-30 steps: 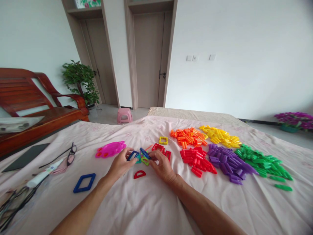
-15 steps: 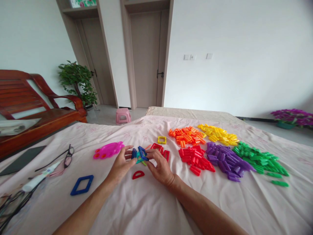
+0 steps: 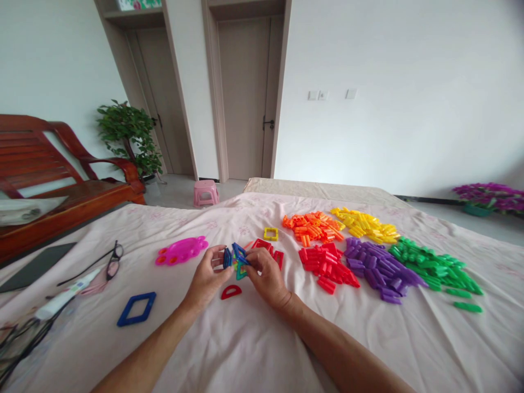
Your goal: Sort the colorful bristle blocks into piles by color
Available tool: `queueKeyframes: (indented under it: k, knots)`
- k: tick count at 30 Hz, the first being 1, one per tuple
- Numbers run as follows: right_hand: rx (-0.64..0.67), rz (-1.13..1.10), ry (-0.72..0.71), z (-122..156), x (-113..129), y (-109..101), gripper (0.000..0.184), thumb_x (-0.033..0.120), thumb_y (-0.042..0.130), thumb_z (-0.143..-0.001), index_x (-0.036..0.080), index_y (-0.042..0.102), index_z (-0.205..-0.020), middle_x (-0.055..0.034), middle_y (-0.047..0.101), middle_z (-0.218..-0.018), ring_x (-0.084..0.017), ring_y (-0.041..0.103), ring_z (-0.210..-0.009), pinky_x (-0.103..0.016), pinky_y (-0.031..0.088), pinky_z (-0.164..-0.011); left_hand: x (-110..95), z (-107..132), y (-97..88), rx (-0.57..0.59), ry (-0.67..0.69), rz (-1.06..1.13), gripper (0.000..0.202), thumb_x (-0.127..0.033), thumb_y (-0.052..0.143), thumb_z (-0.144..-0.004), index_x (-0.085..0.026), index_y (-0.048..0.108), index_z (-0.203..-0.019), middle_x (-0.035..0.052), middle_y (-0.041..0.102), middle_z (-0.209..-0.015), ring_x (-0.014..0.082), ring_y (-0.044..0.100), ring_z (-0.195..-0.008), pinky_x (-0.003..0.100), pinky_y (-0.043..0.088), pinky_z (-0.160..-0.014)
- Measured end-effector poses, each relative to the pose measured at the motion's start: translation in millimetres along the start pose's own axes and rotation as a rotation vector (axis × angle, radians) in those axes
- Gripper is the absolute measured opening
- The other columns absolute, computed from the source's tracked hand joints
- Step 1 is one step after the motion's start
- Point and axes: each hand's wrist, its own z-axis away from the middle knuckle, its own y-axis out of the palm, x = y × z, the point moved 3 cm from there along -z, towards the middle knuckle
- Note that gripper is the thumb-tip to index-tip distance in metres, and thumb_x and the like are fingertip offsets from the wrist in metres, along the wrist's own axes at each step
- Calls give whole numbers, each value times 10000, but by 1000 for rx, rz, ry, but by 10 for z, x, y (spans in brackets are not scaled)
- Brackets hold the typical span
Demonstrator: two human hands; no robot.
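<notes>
Left hand: the left hand [image 3: 210, 273] is curled, thumb and fingertips pinching a stack of dark-blue plastic frames [image 3: 227, 257] from the side.
Right hand: the right hand [image 3: 265, 275] pinches a translucent blue plastic frame [image 3: 236, 250] between thumb and fingers, just beside the stack.
Blue stack: glossy, thin pieces packed face to face, their edges showing as parallel stripes; too small to count. It is held over the middle of the cloth.
Teal piece: a teal plastic frame with slim straight bars [image 3: 238, 271] hangs under the right fingertips; whether it is joined to the blue one cannot be told.
Red pieces: a red half-round plastic frame [image 3: 231, 297] lies flat on the near side of the hands; red open plastic frames [image 3: 262, 244] lie beyond the right fingers.
Yellow square: a small yellow plastic frame [image 3: 271, 238] lies farther towards the far edge.
Magenta tray: a smooth, lobed magenta plastic piece [image 3: 183, 251] with orange round spots, left of the hands.
Loose blue square: a thick-barred blue plastic frame [image 3: 123, 311], towards the near left corner.
Piles: orange [image 3: 313, 227], yellow, red, purple and green plastic tubes, shiny and elongated, heaped by colour towards the right edge.
Cloth: pale pink fabric [image 3: 262, 338], softly wrinkled, faintly flowered.
Left edge: black-framed glasses [image 3: 112, 262] and a white tube [image 3: 65, 295].
</notes>
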Motion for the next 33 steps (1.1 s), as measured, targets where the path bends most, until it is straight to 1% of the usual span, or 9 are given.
queueKeyframes:
  k: [3,6,10,14,17,19,23,26,33]
  knots:
    - [11,170,-64,-19,-25,-71,171,97,634,-816,215,633,-940,-77,625,-1064,-201,625,-941,-338,558,-798,-13,-26,-43,-42,0,62,654,-426,754,-672,-169,512,-1223,104,651,-1134,241,656,-1061,365,550,-860]
    - [106,330,-124,-23,18,-108,190,103,629,-848,232,645,-985,-84,623,-1190,-228,608,-1093,-385,530,-920,-7,-38,-55,-57,33,52,661,-431,753,-679,-165,511,-1235,106,646,-1143,235,651,-1063,353,551,-858]
    - [257,437,-170,1,74,-59,206,104,580,-904,243,645,-1041,-62,663,-1099,-198,641,-1000,-329,541,-869,2,-34,-50,-51,150,-144,632,-348,742,-688,-169,514,-1250,108,637,-1173,233,641,-1075,355,541,-869]
    - [285,472,-245,20,67,-6,163,149,577,-936,228,658,-1054,-64,685,-1045,-200,645,-971,-335,536,-877,46,-29,-30,89,140,-265,500,-293,697,-719,-185,574,-1192,96,670,-1167,232,661,-1045,364,536,-864]
    - [284,463,-295,28,68,-2,173,182,553,-960,235,667,-1080,-65,692,-1058,-195,649,-972,-338,539,-876,94,-18,-3,224,76,-224,443,-283,695,-723,-191,609,-1148,92,689,-1154,243,655,-1088,377,529,-915]
    - [279,443,-309,32,88,-12,185,187,541,-969,239,672,-1089,-64,696,-1067,-189,654,-976,-335,541,-882,122,-7,9,270,33,-156,457,-301,712,-723,-185,604,-1152,96,694,-1146,249,649,-1109,388,524,-946]
    - [257,422,-311,34,134,-28,180,194,543,-972,235,675,-1086,-66,704,-1027,-188,668,-952,-331,546,-870,143,14,21,295,-1,-105,449,-392,705,-777,-186,606,-1163,89,702,-1106,243,652,-1089,383,522,-950]
    - [258,437,-329,39,141,-16,166,211,540,-978,233,673,-1076,-69,705,-1018,-191,671,-935,-322,546,-850,125,33,31,304,13,-151,430,-436,678,-814,-206,617,-1172,81,690,-1164,239,634,-1130,379,492,-1002]
    - [274,480,-430,70,166,3,166,224,535,-982,230,664,-1086,-71,721,-1024,-207,668,-912,-343,536,-838,66,105,67,357,22,-179,480,-459,679,-823,-213,586,-1224,94,662,-1229,249,609,-1176,387,459,-1037]
